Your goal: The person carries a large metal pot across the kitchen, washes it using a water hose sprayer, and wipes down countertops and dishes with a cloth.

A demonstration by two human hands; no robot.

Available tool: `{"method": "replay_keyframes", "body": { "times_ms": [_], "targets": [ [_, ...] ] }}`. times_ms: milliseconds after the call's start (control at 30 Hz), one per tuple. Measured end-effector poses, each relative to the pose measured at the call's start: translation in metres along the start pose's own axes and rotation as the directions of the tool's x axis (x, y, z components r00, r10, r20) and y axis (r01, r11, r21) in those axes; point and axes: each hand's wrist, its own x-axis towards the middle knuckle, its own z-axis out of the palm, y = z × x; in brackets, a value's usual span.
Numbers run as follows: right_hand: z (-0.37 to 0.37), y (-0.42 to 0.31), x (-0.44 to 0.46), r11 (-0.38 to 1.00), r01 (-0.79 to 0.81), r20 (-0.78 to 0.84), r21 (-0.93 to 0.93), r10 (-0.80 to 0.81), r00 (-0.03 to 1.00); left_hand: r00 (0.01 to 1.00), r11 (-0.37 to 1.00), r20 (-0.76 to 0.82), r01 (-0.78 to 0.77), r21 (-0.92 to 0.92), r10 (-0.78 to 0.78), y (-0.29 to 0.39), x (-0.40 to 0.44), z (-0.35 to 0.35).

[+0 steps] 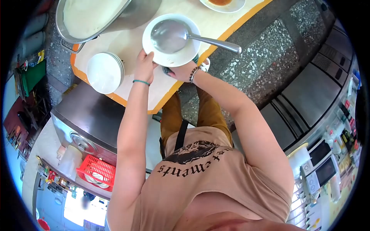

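Note:
A white bowl (177,59) is held above the table, with a large metal ladle (169,36) resting in it and the handle sticking out over the right rim. At the bowl's lower left rim, my left hand (145,68) is closed, thumb on top of the edge. My right hand (184,72) is under the near side of the bowl, closed round a dark green cloth (167,71); its fingertips are partly hidden. Left of my hands stands a stack of small white dishes (104,73).
A big metal pot (63,27) with whitish contents stands at the upper left. Behind the bowl is a plate (235,7) with reddish sauce. The orange-edged table (133,90) ends near my legs. A red basket (97,169) sits lower left; steel cabinets (312,96) line the right.

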Motion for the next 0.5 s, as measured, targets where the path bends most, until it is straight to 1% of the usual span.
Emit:
{"method": "replay_keyframes", "body": {
  "times_ms": [33,67,100,167,233,267,300,367,400,433,467,500],
  "targets": [
    [-0.007,0.009,0.002,0.993,-0.098,0.180,0.069,0.084,0.980,0.999,1.000,-0.041,-0.007,0.005,0.007,0.004,-0.006,-0.003],
    [-0.010,0.018,0.005,0.971,-0.197,0.233,0.135,0.162,0.959,0.997,1.000,-0.082,-0.016,0.008,0.017,0.007,-0.011,-0.005],
    [-0.014,0.030,0.009,0.972,-0.194,0.225,0.132,0.161,0.961,0.997,1.000,-0.079,-0.025,0.009,0.026,0.011,-0.015,-0.008],
    [-0.024,0.047,0.017,0.982,-0.113,0.048,-0.153,0.122,0.991,0.993,1.000,-0.121,-0.003,0.014,0.005,0.010,-0.027,-0.017],
    [-0.041,0.063,0.028,0.902,-0.207,-0.167,-0.378,0.153,0.974,0.991,1.000,-0.135,-0.007,-0.001,0.007,0.006,-0.037,-0.024],
    [-0.048,0.073,0.038,0.892,-0.267,-0.173,-0.365,0.217,0.961,0.990,1.000,-0.139,-0.001,-0.019,-0.001,0.002,-0.041,-0.028],
    [-0.055,0.080,0.045,0.896,-0.309,-0.275,-0.318,0.225,0.935,0.990,0.999,-0.143,0.005,-0.036,-0.010,-0.003,-0.045,-0.032],
    [-0.064,0.097,0.070,0.868,-0.396,-0.391,-0.300,0.267,0.881,0.988,0.998,-0.155,0.009,-0.058,-0.018,-0.019,-0.048,-0.040],
    [-0.068,0.102,0.078,0.868,-0.396,-0.392,-0.300,0.266,0.881,0.983,0.996,-0.175,0.034,-0.081,-0.048,-0.026,-0.049,-0.042],
    [-0.077,0.104,0.087,0.856,-0.436,-0.437,-0.276,0.292,0.851,0.978,0.993,-0.194,0.059,-0.105,-0.079,-0.032,-0.051,-0.045],
    [-0.085,0.105,0.096,0.844,-0.474,-0.480,-0.250,0.317,0.818,0.979,0.988,-0.182,0.068,-0.138,-0.093,-0.036,-0.052,-0.046],
    [-0.091,0.105,0.107,0.845,-0.474,-0.481,-0.249,0.317,0.818,0.979,0.988,-0.183,0.067,-0.137,-0.092,-0.041,-0.052,-0.048]
  ]
}}
